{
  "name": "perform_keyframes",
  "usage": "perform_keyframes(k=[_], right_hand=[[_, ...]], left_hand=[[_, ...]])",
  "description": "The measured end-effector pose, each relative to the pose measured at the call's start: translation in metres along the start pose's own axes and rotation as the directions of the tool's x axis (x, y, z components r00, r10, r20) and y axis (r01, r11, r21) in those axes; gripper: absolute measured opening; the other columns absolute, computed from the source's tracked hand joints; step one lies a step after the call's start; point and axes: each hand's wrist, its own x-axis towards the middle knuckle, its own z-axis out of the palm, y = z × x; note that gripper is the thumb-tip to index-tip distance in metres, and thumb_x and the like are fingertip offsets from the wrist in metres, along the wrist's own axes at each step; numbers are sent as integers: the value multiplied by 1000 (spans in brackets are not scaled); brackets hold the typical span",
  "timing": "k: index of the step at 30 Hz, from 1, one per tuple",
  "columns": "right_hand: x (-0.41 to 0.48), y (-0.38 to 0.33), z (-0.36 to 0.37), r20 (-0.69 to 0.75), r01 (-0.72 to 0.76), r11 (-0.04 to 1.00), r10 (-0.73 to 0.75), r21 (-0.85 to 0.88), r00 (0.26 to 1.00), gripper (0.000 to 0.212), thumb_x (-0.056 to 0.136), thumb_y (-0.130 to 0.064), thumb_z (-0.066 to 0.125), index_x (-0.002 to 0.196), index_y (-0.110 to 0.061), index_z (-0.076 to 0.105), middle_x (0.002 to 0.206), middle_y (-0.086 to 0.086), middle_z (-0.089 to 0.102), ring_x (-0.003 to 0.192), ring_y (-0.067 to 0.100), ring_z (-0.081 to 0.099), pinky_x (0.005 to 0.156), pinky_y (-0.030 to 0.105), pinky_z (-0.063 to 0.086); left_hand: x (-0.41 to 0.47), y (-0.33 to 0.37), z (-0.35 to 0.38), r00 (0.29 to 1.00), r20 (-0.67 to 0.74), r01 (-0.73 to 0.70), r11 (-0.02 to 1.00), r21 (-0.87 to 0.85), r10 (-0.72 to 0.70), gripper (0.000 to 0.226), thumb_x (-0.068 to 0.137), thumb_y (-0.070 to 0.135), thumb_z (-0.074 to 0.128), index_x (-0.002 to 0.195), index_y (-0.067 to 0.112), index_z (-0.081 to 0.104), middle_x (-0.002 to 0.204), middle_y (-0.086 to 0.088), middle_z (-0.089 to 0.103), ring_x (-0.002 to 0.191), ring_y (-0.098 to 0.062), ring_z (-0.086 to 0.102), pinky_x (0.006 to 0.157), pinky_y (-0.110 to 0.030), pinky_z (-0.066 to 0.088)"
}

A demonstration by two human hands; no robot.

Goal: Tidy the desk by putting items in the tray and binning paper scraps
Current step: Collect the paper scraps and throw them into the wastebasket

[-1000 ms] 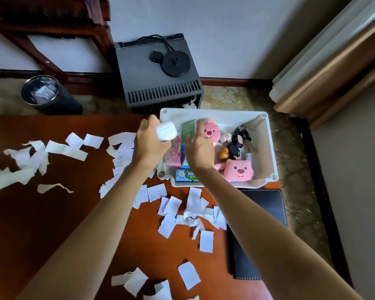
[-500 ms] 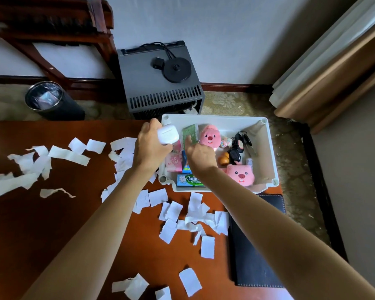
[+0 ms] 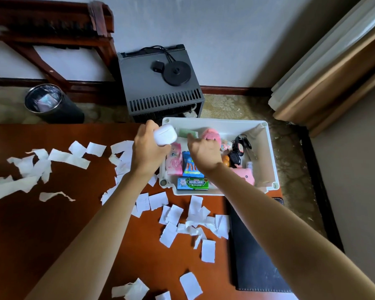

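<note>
Sorting of small items into the tray, scraps not yet binned

Bin (image 3: 44, 100), a dark round one with a glossy liner, stands on the floor at far left, beyond the surface (image 3: 41, 224). Torn paper scraps (image 3: 67, 158), thin, white and ragged, lie scattered over the polished red-brown wood. The left hand (image 3: 148, 150) has its grip closed around a smooth, rounded white earbud case (image 3: 165, 134), held over the left rim of the tray (image 3: 268, 152). The right hand (image 3: 205, 151) reaches into this white plastic tray; its fingers are curled above the packets, and I cannot tell if they hold something. Soft pink plush toys (image 3: 211, 135) and a flat gum pack (image 3: 192, 183) lie inside. I judge the next move is to lower the case into a free corner.
</note>
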Motion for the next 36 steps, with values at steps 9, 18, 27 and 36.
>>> perform_keyframes(k=[9, 18, 27, 36], right_hand=[[-4, -8, 14, 59, -95, 989, 88, 118, 994, 27, 98, 1, 29, 117, 1, 47, 94, 12, 58, 75, 24, 47, 66, 30, 38], [-11, -8, 14, 70, -216, 926, 204, 309, 976, 29, 95, 0, 30, 119, -2, 47, 81, 11, 49, 76, 25, 50, 74, 35, 50], [-31, -1, 19, 129, -364, 769, 351, 526, 927, 27, 88, -11, 45, 110, -5, 59, 95, 21, 67, 90, 35, 63, 73, 33, 46], [-29, 11, 26, 119, -347, 813, 330, 467, 936, 21, 85, -11, 47, 104, -7, 56, 79, 17, 59, 73, 30, 55, 91, 48, 47]], left_hand=[[3, -4, 0, 1000, 9, -27, 998, 62, 27, 46, 72, 14, 76, 110, 5, 52, 116, -14, 54, 110, -28, 52, 69, -27, 43], [8, 5, 5, 993, 73, -105, 974, 200, 92, 47, 75, 15, 73, 117, 6, 53, 116, -15, 59, 110, -28, 50, 71, -30, 43], [27, 36, 33, 919, 377, -274, 874, 402, 115, 38, 82, 4, 61, 119, 3, 52, 121, -17, 53, 110, -34, 54, 82, -37, 48], [40, 24, 62, 895, 439, -290, 856, 429, 83, 31, 88, -9, 48, 118, -1, 48, 118, -20, 56, 106, -35, 57, 75, -35, 44]])
